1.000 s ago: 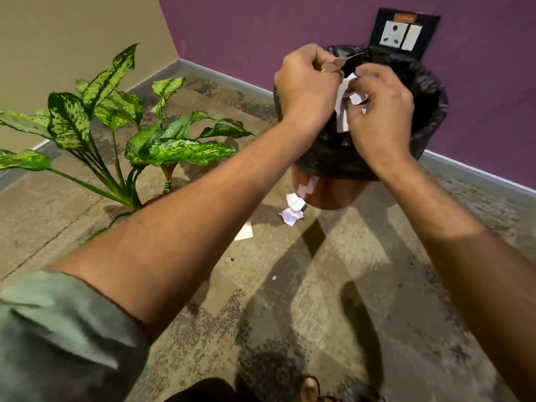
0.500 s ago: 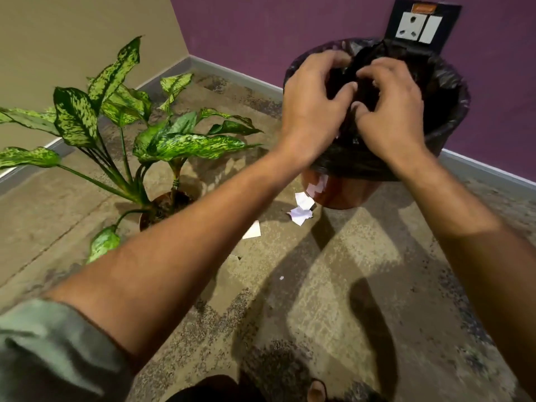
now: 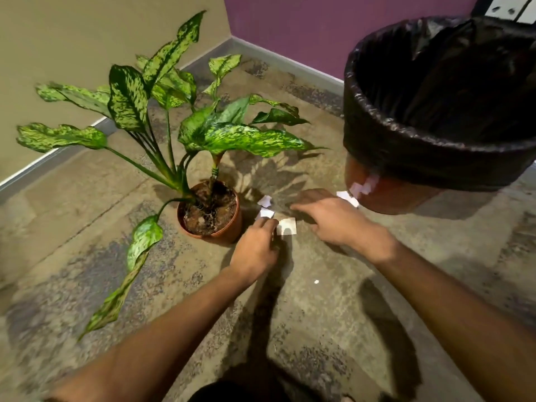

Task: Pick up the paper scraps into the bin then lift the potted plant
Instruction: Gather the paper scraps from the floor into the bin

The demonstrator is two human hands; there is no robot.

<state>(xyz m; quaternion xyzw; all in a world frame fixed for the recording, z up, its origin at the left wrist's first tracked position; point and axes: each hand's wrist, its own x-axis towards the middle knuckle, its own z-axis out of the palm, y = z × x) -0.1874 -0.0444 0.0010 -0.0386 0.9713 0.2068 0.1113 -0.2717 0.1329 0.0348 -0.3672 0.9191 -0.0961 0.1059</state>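
both hands down at floor level btwn plant pot and bin, prob because remaining scraps sit in that gap. left hand (image 3: pixel 255 250) has fingers curled down onto the scraps next to the pot, tips touching the square scrap (image 3: pixel 286 226) and the one above it (image 3: pixel 265 213); looks like start of a pinch but can't tell if anything's actually gripped yet. right hand (image 3: pixel 330 220) flat-ish, fingers extended and spread low over the floor (image 3: pixel 333 309), reaching left toward another scrap (image 3: pixel 264 200); holds nothing afaict. more scraps (image 3: pixel 348 198) lie against the base of the bin (image 3: pixel 435 158), w/ a couple stuck to or leaning on its orange side. tiny fleck (image 3: pixel 316 282) sits apart, nearer the camera. scraps are small, white, torn/creased, thin, so they'll need fingertip pinching or scooping. bin lined w/ black bag, open top, just right of the hands. potted plant (image 3: pixel 211 216) upright in its orange pot, just left of the scraps, untouched; lift step not started imo.
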